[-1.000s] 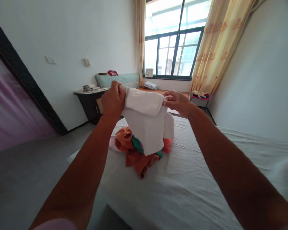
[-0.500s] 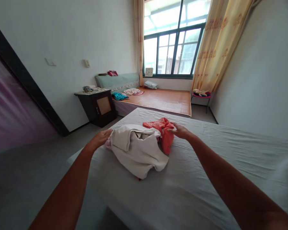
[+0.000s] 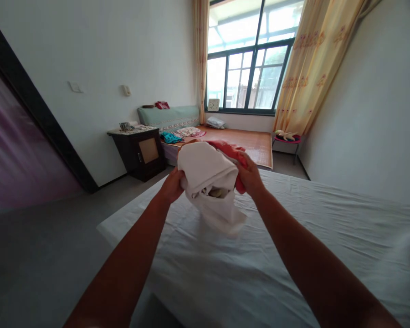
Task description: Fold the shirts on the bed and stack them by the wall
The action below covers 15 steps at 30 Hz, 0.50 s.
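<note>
Bunched between my two hands is a bundle of cloth, lifted above the bed. Its near part is a white garment (image 3: 208, 166), whose lower end hangs down, smeared by motion. A red garment (image 3: 222, 146) shows behind it, toward the right. My left hand (image 3: 173, 184) is closed on the white garment's left edge. At the right side, my right hand (image 3: 251, 175) grips the red garment, its fingers partly hidden by the cloth. What kind of garments these are I cannot tell.
Below the bundle spreads a bed with a wrinkled pale sheet (image 3: 314, 218). Beyond it stands another bed with a brown mat (image 3: 239, 136), holding teal cloth (image 3: 171, 137) and a pillow (image 3: 215, 122). A dark nightstand (image 3: 140, 152) is at left, a pink stool (image 3: 287, 138) at right.
Both hands have lifted the white and red garments off the sheet. My left hand has come right, toward my right hand, and the cloth is bunched more tightly.
</note>
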{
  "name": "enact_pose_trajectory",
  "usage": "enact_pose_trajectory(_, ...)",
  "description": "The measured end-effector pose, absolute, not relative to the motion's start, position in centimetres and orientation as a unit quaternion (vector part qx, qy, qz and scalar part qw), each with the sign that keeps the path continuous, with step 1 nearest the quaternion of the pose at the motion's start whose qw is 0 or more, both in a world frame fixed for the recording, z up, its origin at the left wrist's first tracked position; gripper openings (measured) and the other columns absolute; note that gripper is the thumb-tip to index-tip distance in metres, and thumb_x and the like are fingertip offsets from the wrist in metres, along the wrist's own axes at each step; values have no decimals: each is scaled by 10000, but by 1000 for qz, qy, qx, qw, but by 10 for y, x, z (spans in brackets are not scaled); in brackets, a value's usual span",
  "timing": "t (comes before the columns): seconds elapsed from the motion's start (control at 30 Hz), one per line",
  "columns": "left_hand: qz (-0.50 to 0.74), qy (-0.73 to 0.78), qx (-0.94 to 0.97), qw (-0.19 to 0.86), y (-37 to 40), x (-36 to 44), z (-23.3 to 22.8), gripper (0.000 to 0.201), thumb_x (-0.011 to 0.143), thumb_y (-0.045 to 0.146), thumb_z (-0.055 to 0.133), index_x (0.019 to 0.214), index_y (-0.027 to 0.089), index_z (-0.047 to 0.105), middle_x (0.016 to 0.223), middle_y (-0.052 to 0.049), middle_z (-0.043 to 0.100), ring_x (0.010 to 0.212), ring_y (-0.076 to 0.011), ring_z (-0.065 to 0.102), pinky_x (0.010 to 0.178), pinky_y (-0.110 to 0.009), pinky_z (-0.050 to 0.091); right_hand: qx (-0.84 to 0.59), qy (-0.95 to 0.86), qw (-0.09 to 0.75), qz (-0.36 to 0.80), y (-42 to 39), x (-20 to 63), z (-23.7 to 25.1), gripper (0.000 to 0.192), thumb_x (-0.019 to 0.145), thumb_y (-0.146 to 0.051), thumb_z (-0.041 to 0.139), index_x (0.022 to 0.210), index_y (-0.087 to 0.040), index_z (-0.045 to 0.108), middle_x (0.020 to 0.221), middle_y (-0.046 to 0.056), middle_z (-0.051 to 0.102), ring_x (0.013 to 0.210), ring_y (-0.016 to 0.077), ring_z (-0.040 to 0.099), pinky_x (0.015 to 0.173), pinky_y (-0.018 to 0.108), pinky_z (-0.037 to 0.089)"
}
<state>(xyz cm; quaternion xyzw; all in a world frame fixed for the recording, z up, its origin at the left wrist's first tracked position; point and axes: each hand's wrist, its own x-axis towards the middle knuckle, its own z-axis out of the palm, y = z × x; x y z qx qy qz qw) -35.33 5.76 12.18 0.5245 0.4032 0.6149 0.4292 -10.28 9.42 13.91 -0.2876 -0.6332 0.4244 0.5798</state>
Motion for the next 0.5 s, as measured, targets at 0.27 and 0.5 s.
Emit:
enact_pose_trajectory(0.27, 492, 643, 508, 294, 43, -433, 85, 425, 713, 450, 586, 1032, 177, 654, 1115, -113, 643, 969, -259, 598, 726, -334, 488, -509, -790, 296, 172, 103, -42, 112, 253, 794, -342, 567, 1008, -217, 620, 866, 49, 672, 790, 212, 601, 715, 314, 455)
enact_pose_trajectory(0.5, 217, 491, 820, 198, -15, -367, 80, 392, 711, 525, 644, 953, 217, 674, 1061, -81, 618, 991, -259, 571, 851, -340, 459, -360, -901, 244, 10, 49, -98, 97, 304, 835, -353, 572, 1124, -269, 607, 1126, 62, 639, 1049, 232, 546, 847, 340, 418)
